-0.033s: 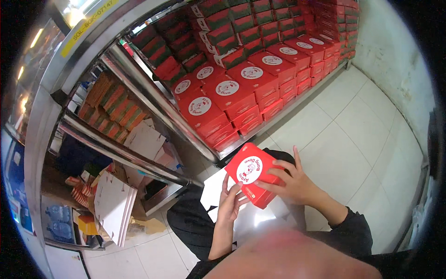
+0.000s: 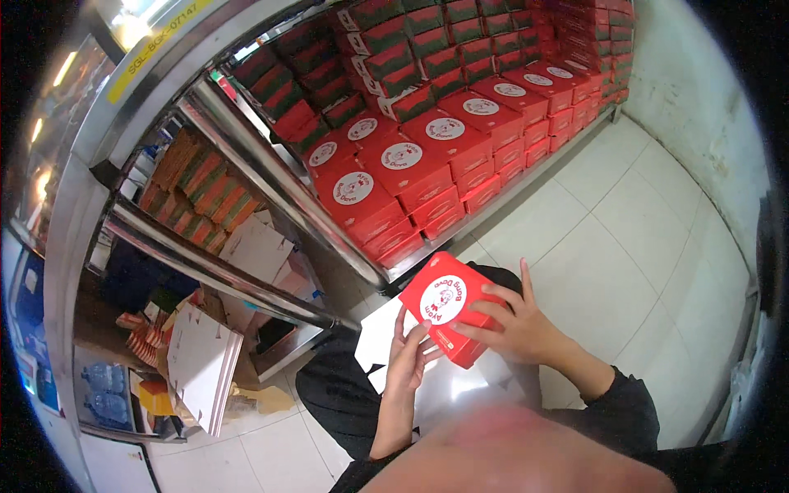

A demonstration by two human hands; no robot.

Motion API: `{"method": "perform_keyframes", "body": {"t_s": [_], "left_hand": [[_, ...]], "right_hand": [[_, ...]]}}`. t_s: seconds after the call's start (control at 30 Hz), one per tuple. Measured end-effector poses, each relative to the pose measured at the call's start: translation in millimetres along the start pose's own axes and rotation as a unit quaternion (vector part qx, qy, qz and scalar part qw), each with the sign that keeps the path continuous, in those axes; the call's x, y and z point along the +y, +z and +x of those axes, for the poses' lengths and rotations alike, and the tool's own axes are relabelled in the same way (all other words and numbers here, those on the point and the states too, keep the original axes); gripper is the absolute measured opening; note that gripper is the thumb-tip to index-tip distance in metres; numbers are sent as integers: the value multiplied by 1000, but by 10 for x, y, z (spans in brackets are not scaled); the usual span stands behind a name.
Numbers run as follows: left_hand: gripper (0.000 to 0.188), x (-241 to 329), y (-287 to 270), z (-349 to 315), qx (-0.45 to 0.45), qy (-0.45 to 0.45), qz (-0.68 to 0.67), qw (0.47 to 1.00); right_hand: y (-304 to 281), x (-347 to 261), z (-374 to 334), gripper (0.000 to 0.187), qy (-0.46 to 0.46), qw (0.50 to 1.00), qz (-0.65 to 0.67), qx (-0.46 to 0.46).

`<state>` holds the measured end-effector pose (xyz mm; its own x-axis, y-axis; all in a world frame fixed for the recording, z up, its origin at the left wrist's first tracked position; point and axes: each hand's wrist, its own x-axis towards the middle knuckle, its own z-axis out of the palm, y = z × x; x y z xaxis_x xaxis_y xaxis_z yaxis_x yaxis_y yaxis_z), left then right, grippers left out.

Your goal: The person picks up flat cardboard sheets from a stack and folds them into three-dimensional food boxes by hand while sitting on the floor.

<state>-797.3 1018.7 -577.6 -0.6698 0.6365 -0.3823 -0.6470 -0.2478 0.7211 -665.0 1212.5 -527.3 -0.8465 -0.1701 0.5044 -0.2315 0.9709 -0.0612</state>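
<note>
A small red cardboard box (image 2: 464,341) with a round white label on top is held tilted above my lap. My left hand (image 2: 403,361) grips its near left side, thumb by the lower edge and the other fingers partly behind it. From the right, my right hand (image 2: 522,329) lays its fingers over the box's top and side, with one finger sticking up away from it. Flat white card (image 2: 376,341) lies beneath the box, beside my left hand. Below it a pale, shiny surface (image 2: 468,394) reflects light; I cannot make out what it is.
Stacked red boxes (image 2: 419,168) fill a low metal rack ahead, up to the wall (image 2: 699,123) on the right. Steel rails (image 2: 222,263) cross on the left. Behind them are brown-and-red stacks (image 2: 197,181), flat white card sheets (image 2: 205,361) and water bottles (image 2: 107,394).
</note>
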Motion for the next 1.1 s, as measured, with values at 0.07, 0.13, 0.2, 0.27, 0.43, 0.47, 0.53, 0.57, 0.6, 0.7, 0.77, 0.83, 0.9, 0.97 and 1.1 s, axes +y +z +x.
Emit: {"method": "perform_keyframes", "body": {"t_s": [0.07, 0.13, 0.2, 0.27, 0.43, 0.47, 0.53, 0.57, 0.6, 0.7, 0.77, 0.83, 0.9, 0.97, 1.1], "left_hand": [[80, -35, 66, 18, 7, 3, 11, 1000], [79, -68, 156, 15, 1, 29, 8, 1000], [73, 5, 306, -79, -20, 72, 65, 995], [73, 102, 386, -147, -37, 117, 96, 988], [81, 593, 915, -410, -193, 353, 182, 897], [81, 692, 1079, -437, -192, 352, 182, 898], [86, 803, 1359, -521, -390, 443, 91, 802], [87, 884, 1444, -672, -449, 469, 65, 758], [66, 912, 1531, -816, -452, 434, 69, 776], [49, 934, 1739, -1044, -459, 391, 69, 795], [48, 877, 1799, -1054, -463, 382, 59, 798], [47, 790, 1832, -1024, -467, 372, 59, 800], [46, 761, 1825, -1066, -472, 366, 57, 800], [44, 751, 1814, -1103, -477, 361, 52, 800], [42, 779, 1822, -1156, -485, 355, 51, 798]], "right_hand": [[43, 24, -34, 44, -18, 1000, -15, 3], [35, 49, -59, 42, -35, 999, -30, 4], [-46, 134, -44, 44, -9, 999, 6, 39], [-210, 218, -71, 49, 46, 992, 76, 87], [-400, 269, -273, 59, 272, 860, 224, 368], [-352, 250, -314, 59, 273, 860, 225, 368], [-174, 242, -446, 59, 372, 644, 448, 496], [5, 282, -538, 66, 359, 561, 552, 503], [136, 302, -626, 69, 357, 445, 662, 487], [489, 152, -866, 73, 323, 214, 820, 420], [668, -45, -933, 75, 290, 104, 876, 372], [842, -237, -958, 77, 254, 97, 898, 347], [1046, -301, -1023, 81, 242, 20, 904, 352], [1130, -310, -1073, 86, 201, 97, 912, 343], [970, -274, -977, 89, 200, 119, 913, 335]]}}
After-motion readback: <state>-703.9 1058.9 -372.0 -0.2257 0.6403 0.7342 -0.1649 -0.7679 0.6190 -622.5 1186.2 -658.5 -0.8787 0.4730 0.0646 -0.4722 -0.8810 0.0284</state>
